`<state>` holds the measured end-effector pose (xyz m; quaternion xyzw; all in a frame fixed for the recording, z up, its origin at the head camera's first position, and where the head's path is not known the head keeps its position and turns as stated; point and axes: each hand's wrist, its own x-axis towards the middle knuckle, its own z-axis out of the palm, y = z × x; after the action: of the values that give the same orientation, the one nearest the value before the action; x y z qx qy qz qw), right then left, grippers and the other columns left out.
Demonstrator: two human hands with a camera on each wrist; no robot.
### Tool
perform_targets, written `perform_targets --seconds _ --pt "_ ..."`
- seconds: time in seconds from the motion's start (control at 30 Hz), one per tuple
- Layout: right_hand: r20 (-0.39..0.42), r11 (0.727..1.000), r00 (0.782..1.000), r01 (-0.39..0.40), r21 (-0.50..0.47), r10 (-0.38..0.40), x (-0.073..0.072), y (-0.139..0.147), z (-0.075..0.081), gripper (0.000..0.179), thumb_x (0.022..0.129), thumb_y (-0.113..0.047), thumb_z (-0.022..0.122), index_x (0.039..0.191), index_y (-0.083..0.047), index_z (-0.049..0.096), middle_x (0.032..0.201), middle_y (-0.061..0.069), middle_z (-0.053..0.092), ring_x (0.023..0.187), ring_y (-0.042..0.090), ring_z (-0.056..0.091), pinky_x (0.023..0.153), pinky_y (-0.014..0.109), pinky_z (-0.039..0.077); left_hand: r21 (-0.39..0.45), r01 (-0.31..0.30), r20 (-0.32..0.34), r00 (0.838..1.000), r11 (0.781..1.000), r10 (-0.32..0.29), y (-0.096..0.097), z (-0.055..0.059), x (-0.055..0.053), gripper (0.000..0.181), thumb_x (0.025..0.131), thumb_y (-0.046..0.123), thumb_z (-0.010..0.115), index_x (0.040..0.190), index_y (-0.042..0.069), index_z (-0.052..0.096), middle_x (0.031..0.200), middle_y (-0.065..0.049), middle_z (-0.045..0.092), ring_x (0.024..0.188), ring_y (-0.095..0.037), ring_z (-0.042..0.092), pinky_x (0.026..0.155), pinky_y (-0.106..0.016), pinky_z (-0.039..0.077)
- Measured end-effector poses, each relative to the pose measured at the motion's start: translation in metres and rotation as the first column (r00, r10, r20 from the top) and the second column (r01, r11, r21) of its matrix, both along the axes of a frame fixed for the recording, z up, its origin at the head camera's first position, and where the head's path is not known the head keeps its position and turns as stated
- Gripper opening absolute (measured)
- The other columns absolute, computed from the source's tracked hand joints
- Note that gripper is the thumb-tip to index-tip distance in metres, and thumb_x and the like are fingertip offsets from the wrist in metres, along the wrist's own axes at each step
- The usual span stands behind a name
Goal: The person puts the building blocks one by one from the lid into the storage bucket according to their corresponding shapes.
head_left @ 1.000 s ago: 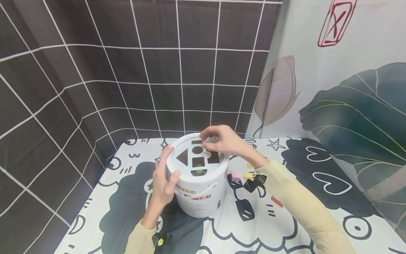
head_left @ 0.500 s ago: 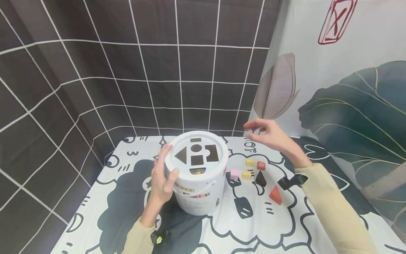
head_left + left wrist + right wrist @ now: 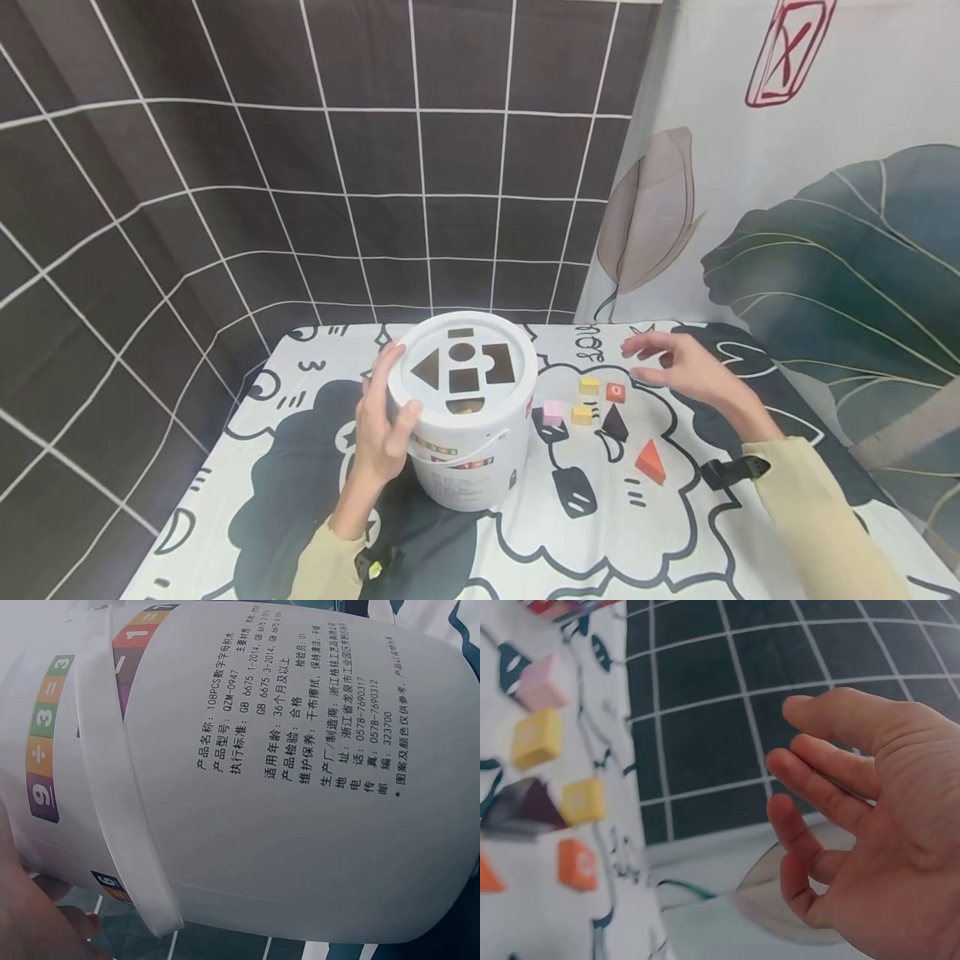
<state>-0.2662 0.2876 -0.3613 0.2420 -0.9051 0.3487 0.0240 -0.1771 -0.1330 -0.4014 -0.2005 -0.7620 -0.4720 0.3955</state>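
Note:
A white bucket stands upright, its lid cut with several shaped holes. Something yellow shows through the half-round hole. My left hand holds the bucket's left side near the rim, thumb on the front and fingers along the edge. In the left wrist view, printed text covers the bucket wall. Right of the loose blocks' far end hovers my right hand, fingers loosely bent and holding nothing. Nearest it are a red block with a printed 0 and a yellow block.
Also on the patterned cloth lie a pink block, a second yellow block, a dark pointed block and a red-orange wedge. A dark gridded curtain hangs behind.
My right hand has left the lid and moved right, past the blocks, then lower. My left hand has stayed on the bucket. Green in the half-round hole has given way to yellow.

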Motion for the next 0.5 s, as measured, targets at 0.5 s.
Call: perform_targets --seconds 0.5 --pt "0.171 0.998 0.985 -0.037 0.050 0.028 -0.002 0.016 -0.064 0.045 0.081 -0.009 0.079 0.123 0.000 0.066 0.118 0.013 0.067 0.106 0.034 0.058 0.086 0.050 0.047 -0.006 0.000 -0.007 1.000 1.000 0.000 0.000 0.000 0.000 0.069 0.079 0.027 0.050 0.142 0.000 0.049 0.148 -0.020 0.048 0.138 -0.039 0.041 0.103 -0.076 0.015"
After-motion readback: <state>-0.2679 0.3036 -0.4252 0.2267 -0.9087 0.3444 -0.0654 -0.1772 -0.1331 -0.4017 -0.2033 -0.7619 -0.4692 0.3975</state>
